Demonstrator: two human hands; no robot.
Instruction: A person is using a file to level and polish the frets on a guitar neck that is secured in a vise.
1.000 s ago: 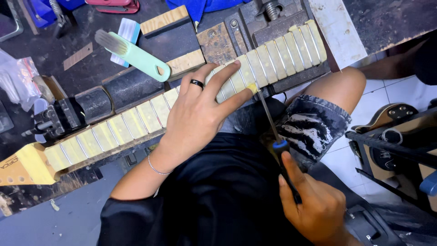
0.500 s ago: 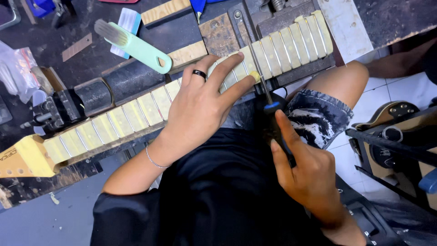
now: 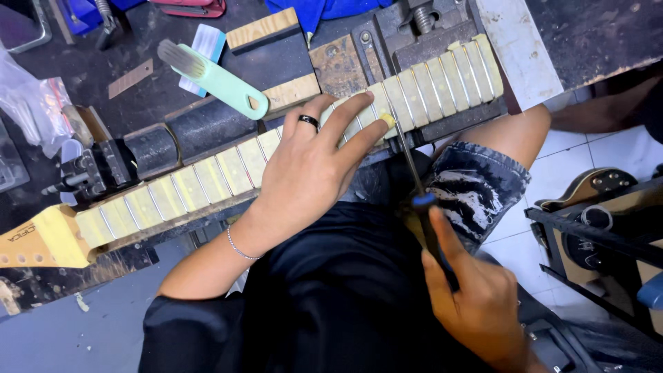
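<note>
A pale yellow guitar neck (image 3: pixel 207 181) with metal frets lies across the dark workbench, its far end held in a metal vise (image 3: pixel 421 34). My left hand (image 3: pixel 314 169), a black ring on one finger, presses flat on the fretboard, fingertips spread toward a fret near the middle. My right hand (image 3: pixel 476 300) grips the black and blue handle of a thin file (image 3: pixel 413 169). The file's slim shaft reaches up to the fret beside my left fingertips. The headstock (image 3: pixel 34 242) sticks out at the lower left.
A mint-green brush (image 3: pixel 214 77) lies on the bench behind the neck, beside wooden blocks (image 3: pixel 266 31). Dark padded supports (image 3: pixel 173 141) sit under the neck. A clear plastic bag (image 3: pixel 27 103) is at the left. Another guitar body (image 3: pixel 594 190) rests on a stand at the right.
My right hand pushed the file up toward the fret, then drew it back down toward me. My left hand stayed pressed on the fretboard.
</note>
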